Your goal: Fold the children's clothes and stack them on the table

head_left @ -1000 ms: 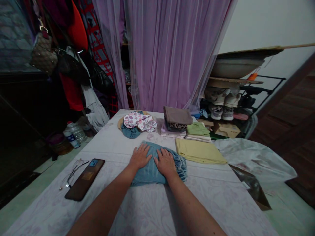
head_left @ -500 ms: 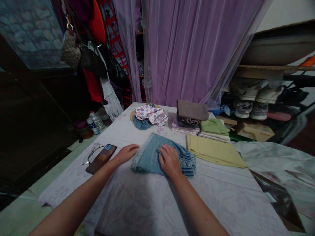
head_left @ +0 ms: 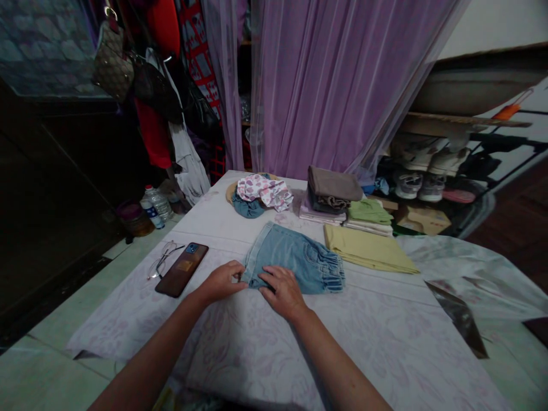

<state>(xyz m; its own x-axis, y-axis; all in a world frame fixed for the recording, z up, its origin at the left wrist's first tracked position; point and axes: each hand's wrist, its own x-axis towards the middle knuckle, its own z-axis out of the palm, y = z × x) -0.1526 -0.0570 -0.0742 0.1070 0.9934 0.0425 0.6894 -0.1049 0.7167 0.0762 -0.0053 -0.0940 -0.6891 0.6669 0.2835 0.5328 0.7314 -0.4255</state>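
Observation:
A pair of folded blue denim shorts (head_left: 295, 251) lies flat on the cloth-covered table, its gathered elastic waist to the right and the leg hem to the left. At the near corner of that hem, my left hand (head_left: 223, 281) has thumb and fingers closed on the edge in a pinch. My right hand (head_left: 282, 290) rests on the near part of the shorts, close to the hem, with fingers spread and nothing gripped.
Left of the shorts are a phone (head_left: 182, 270) and eyeglasses (head_left: 162, 260). Behind sits a crumpled heart-print cloth (head_left: 265, 193) over denim. Folded yellow fabric (head_left: 368, 248), green fabric (head_left: 369, 212) and a stack topped with brown cloth (head_left: 334, 184) lie to the right.
My left hand has come to the hem's near corner and closed on it. My right hand has slid left and nearer along the shorts. The camera view has shifted slightly.

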